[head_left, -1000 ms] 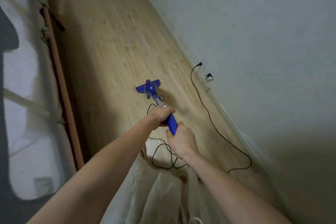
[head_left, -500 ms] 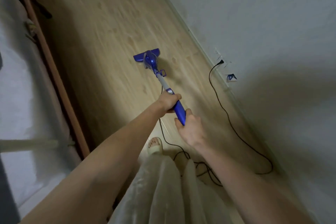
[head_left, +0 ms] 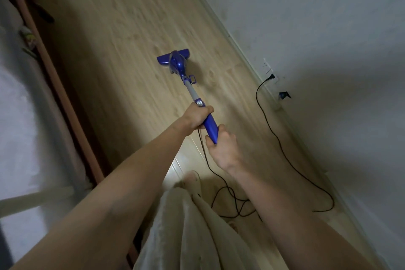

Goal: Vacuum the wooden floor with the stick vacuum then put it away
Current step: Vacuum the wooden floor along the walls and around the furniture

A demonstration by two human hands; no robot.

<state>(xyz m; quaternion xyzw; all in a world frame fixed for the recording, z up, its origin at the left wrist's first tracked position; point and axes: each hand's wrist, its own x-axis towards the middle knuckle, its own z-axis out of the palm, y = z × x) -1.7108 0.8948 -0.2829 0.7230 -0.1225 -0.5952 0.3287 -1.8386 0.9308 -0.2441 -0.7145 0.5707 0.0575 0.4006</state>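
A blue stick vacuum (head_left: 178, 64) with a grey tube stands on the light wooden floor (head_left: 122, 28), its flat head pointing away from me. My left hand (head_left: 197, 116) grips the upper part of the blue handle. Just below it, my right hand (head_left: 221, 149) grips the handle's end. Both arms reach forward over my pale trousers. The vacuum's black cord (head_left: 276, 138) trails from under the handle, loops on the floor near my feet and runs up to a wall socket (head_left: 271, 76).
A white wall with a skirting board (head_left: 241, 50) borders the floor on the right. On the left runs a reddish-brown bed frame rail (head_left: 65, 103) with white bedding (head_left: 19, 116). My foot (head_left: 191, 180) stands beside the coiled cord.
The vacuum head has slid forward along the floor and both arms have stretched out further. The view has shifted forward along the wall, so the socket sits lower and nearer.
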